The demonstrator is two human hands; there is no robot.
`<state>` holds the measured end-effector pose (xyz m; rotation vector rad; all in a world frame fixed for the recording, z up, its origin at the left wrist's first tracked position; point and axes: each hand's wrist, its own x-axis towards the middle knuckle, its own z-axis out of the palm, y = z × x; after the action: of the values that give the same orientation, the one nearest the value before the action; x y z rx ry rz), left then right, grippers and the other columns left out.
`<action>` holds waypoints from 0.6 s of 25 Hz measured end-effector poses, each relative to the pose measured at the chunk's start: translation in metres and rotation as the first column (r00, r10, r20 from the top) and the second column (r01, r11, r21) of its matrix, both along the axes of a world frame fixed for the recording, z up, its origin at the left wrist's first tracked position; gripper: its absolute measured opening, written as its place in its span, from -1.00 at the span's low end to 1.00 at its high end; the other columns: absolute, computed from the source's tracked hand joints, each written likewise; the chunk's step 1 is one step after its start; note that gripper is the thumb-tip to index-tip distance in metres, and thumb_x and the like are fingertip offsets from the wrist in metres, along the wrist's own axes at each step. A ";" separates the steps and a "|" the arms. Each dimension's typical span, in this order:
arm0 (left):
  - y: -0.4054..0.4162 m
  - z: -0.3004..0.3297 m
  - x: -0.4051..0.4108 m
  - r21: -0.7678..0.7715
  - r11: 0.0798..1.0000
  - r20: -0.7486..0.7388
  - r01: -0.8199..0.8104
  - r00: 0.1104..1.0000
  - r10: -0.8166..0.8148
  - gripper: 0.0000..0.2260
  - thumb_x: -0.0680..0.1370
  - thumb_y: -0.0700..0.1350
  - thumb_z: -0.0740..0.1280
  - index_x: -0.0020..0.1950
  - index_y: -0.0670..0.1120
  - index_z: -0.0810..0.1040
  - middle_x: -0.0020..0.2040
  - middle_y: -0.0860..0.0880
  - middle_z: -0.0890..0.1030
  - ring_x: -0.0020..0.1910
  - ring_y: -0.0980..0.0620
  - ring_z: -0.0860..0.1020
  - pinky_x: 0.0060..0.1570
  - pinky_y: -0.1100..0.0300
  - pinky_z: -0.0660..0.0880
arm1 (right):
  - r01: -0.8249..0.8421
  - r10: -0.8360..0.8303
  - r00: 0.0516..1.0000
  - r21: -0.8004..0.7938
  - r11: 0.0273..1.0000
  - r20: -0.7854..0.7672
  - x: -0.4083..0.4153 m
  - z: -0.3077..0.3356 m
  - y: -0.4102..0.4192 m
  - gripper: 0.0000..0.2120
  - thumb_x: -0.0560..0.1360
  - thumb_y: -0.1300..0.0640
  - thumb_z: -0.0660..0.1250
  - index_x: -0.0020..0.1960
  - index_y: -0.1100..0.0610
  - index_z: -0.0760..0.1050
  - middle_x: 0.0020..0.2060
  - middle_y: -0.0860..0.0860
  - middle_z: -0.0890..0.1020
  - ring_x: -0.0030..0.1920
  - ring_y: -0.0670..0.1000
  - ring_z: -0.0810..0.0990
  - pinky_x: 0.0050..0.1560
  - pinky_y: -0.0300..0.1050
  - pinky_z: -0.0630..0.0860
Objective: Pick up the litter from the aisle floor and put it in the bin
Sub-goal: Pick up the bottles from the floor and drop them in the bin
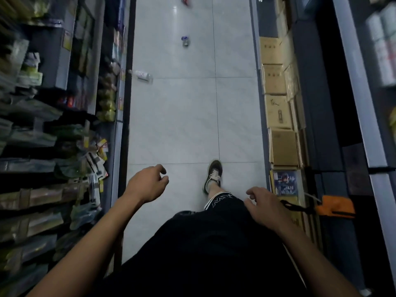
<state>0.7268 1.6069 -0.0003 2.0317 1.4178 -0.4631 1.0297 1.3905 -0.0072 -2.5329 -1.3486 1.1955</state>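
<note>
Our left hand (147, 183) and right hand (264, 207) both hang empty in front of us, fingers loosely curled, nothing held in either. We judge we are on the approach, with no litter yet picked up.

The nearest piece is a bottle (141, 75), lying on its side at about eleven o'clock from the left hand, well apart from it and close against the base of the left shelving (53, 116). Its long axis runs from ten o'clock, where the narrow neck points toward the shelf, to four o'clock. It looks like clear, smooth plastic with a pale label, so it should be light and apt to roll. The left hand is plainly the nearer one, and a grasp across the body would suit that axis.

Further up the aisle, near twelve o'clock, lies a small can (185, 41), crumpled-looking with blue on it, and beyond it a red wrapper (186, 0) at the top edge, too blurred to name surely.

The floor (182, 121) is glossy pale tile. Flat cardboard boxes (276, 112) line the right side. No bin is in view.
</note>
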 end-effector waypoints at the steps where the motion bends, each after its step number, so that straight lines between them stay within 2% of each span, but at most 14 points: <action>1: 0.021 -0.001 0.015 -0.013 1.000 -0.009 -0.026 1.000 0.026 -0.67 0.60 0.10 0.21 0.29 0.03 0.53 0.04 0.08 0.67 0.01 -0.01 0.60 0.02 0.03 0.58 | -0.007 0.008 1.000 0.008 1.000 -0.023 0.020 -0.001 0.031 -0.66 0.58 -0.08 0.27 0.29 0.05 0.53 0.13 0.00 0.61 0.06 -0.05 0.57 0.05 -0.04 0.53; 4: 0.063 0.002 0.047 -0.052 0.994 -0.024 -0.097 0.995 0.096 -0.69 0.60 0.10 0.22 0.27 0.02 0.55 0.03 0.06 0.69 0.00 -0.03 0.61 0.00 0.05 0.57 | -0.039 0.041 0.998 0.050 0.998 -0.043 0.068 0.006 0.114 -0.65 0.58 -0.06 0.26 0.29 0.06 0.54 0.15 0.02 0.61 0.13 0.00 0.58 0.12 0.00 0.54; 8: 0.115 0.005 0.069 -0.065 0.973 -0.024 -0.223 0.975 0.222 -0.69 0.59 0.12 0.22 0.25 0.03 0.56 0.04 0.04 0.70 0.00 -0.03 0.62 -0.05 0.08 0.55 | -0.142 0.145 0.989 0.088 0.986 -0.028 0.120 0.016 0.238 -0.62 0.60 -0.09 0.25 0.32 0.09 0.54 0.14 0.02 0.61 0.09 0.01 0.57 0.09 0.02 0.55; 15: 0.228 -0.007 0.075 -0.096 0.919 -0.055 -0.384 0.923 0.380 -0.71 0.59 0.12 0.23 0.23 0.06 0.57 0.03 0.07 0.69 -0.02 -0.01 0.61 -0.05 0.08 0.55 | -0.274 0.273 0.962 0.095 0.957 0.022 0.149 0.019 0.437 -0.59 0.61 -0.15 0.20 0.35 0.03 0.51 0.15 -0.05 0.61 0.09 -0.04 0.57 0.07 0.02 0.57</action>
<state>0.8014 1.8352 -0.0076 1.6161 1.7250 -0.3949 1.1784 1.8278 0.0114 -2.3443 -1.7601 1.1248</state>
